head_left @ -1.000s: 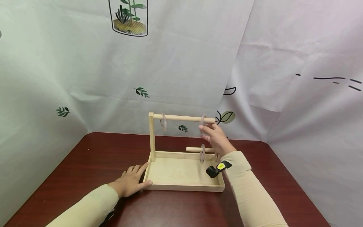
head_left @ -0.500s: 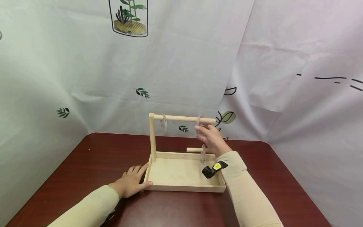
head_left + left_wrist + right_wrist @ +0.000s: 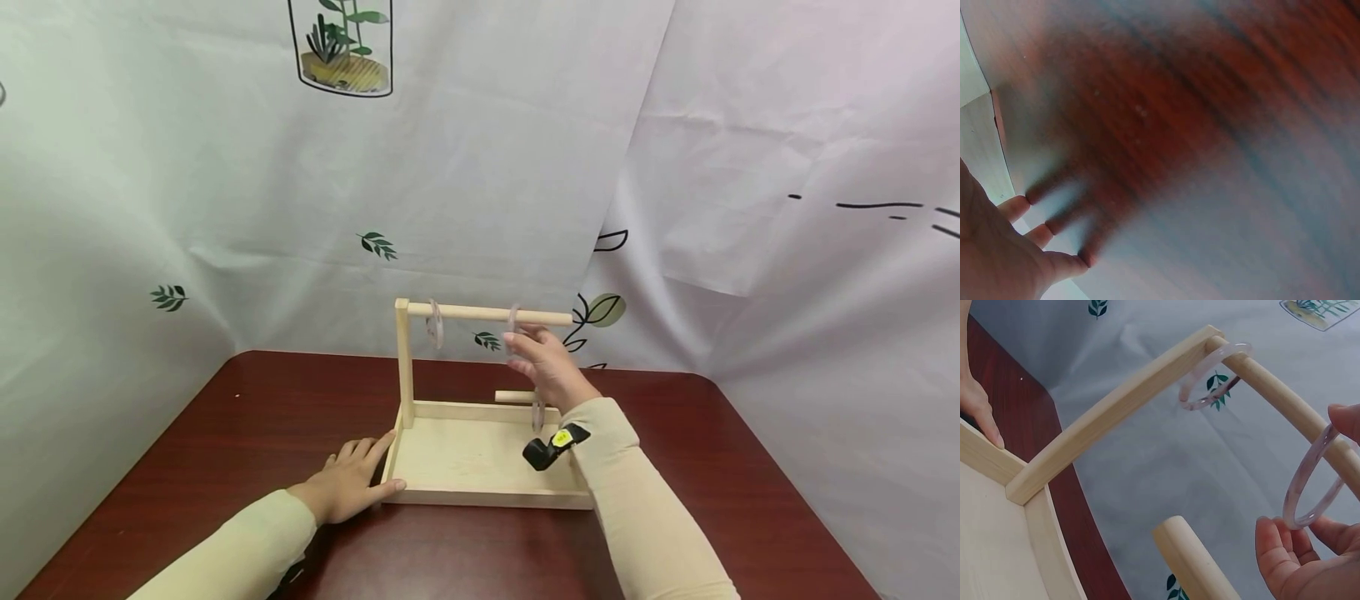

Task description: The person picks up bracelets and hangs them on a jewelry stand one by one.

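A pale wooden stand (image 3: 487,498) has a tray base, a post at the left and a top rod (image 3: 480,313). My right hand (image 3: 519,338) pinches a translucent pink ring (image 3: 513,320) threaded on that rod, about two thirds along from the post. In the right wrist view the right hand (image 3: 1308,472) holds the ring (image 3: 1301,481) between thumb and fingertips, around the rod (image 3: 1272,384). A second ring (image 3: 434,326) hangs by the post, and a third ring (image 3: 537,413) hangs on the short lower dowel (image 3: 512,396). My left hand (image 3: 348,482) lies flat on the table against the tray's front left corner.
The stand sits on a dark red wooden table (image 3: 225,433). Printed white sheets (image 3: 480,183) hang close behind and to both sides. A black wrist camera (image 3: 551,447) hovers over the tray's right part. The left wrist view shows blurred tabletop (image 3: 1210,125).
My right hand has slid the ring leftward along the top rod, away from its free end. The left hand and the stand have stayed put.
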`<state>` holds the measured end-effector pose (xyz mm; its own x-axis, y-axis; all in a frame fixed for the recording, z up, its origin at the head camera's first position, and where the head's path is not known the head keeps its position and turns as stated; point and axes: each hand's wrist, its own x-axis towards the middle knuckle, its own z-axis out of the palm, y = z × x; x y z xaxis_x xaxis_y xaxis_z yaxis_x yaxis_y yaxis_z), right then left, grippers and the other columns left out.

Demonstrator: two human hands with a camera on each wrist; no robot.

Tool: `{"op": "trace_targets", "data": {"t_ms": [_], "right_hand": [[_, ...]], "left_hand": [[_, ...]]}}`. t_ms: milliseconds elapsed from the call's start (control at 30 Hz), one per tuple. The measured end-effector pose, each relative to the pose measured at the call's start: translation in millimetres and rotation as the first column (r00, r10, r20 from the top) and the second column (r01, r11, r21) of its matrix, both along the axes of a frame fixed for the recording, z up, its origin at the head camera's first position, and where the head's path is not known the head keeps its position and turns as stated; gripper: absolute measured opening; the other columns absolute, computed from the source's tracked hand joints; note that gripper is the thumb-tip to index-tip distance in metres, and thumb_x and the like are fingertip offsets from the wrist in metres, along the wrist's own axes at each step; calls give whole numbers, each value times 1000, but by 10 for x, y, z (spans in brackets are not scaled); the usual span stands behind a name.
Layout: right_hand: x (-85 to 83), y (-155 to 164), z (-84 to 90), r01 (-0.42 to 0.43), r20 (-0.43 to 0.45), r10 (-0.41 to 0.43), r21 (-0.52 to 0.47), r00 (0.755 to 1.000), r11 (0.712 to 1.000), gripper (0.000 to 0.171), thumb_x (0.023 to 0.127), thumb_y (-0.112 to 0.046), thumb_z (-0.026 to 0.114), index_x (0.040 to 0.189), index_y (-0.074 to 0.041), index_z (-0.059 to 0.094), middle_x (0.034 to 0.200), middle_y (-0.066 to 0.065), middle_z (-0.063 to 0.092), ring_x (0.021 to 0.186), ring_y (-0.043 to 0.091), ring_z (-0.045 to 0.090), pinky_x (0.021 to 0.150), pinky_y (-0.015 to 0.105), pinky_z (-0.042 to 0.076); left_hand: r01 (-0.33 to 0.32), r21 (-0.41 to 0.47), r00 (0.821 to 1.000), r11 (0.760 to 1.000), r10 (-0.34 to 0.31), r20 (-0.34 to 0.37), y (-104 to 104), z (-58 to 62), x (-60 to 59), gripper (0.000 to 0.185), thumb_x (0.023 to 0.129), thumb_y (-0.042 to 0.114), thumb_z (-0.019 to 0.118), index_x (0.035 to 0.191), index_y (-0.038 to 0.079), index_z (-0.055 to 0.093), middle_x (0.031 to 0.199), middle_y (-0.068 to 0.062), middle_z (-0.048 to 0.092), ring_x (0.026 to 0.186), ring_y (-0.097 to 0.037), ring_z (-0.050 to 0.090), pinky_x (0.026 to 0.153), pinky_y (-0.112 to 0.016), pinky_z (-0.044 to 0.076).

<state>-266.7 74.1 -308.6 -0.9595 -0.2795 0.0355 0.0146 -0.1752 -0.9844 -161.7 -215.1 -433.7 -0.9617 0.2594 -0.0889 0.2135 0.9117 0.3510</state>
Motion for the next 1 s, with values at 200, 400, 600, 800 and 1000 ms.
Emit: {"op": "trace_targets", "data": {"t_ms": [200, 400, 600, 800, 1000], "right_hand": [[-14, -48, 9, -9, 8, 9, -11, 1000, 1000, 62, 94, -10, 57, 148, 0, 29, 150, 21, 30, 136, 37, 32, 109, 48, 32], [-23, -103, 20, -27, 12, 28, -30, 1000, 999, 59, 94, -10, 55, 147, 1, 30, 153, 19, 28, 140, 37, 28, 110, 49, 30], [-29, -158, 17, -30, 15, 30, -32, 999, 999, 57, 94, -10, 55, 145, 1, 32, 151, 18, 29, 137, 37, 31, 109, 49, 32], [-36, -195, 1, -44, 25, 45, -26, 999, 999, 59, 93, -10, 55, 146, 0, 31, 152, 21, 27, 138, 37, 31, 110, 50, 30], [-37, -217, 1, -54, 24, 55, -17, 998, 998, 61, 94, -12, 56, 147, 0, 30, 153, 21, 27, 139, 37, 30, 110, 50, 30]], "left_hand": [[-1, 3, 1000, 1000, 1, 0, 4, 14, 7, 85, 90, 65, 49, 154, 13, 25, 141, -22, 40, 131, -48, 34, 96, -71, 29], [-2, 0, 1000, 1000, 2, 0, 4, 13, 12, 85, 91, 65, 49, 154, 13, 25, 141, -22, 40, 131, -48, 33, 96, -70, 28], [-4, 3, 1000, 1000, 4, -1, 3, 6, 13, 85, 90, 65, 49, 154, 13, 25, 141, -22, 41, 131, -48, 34, 96, -71, 29], [-3, 4, 1000, 1000, 3, 3, 4, 3, 9, 85, 90, 65, 49, 154, 13, 25, 141, -22, 41, 131, -48, 33, 96, -70, 28], [-5, 2, 1000, 1000, 5, -3, 1, -4, 4, 85, 90, 66, 49, 154, 13, 25, 141, -22, 41, 131, -48, 34, 96, -70, 29]]}}
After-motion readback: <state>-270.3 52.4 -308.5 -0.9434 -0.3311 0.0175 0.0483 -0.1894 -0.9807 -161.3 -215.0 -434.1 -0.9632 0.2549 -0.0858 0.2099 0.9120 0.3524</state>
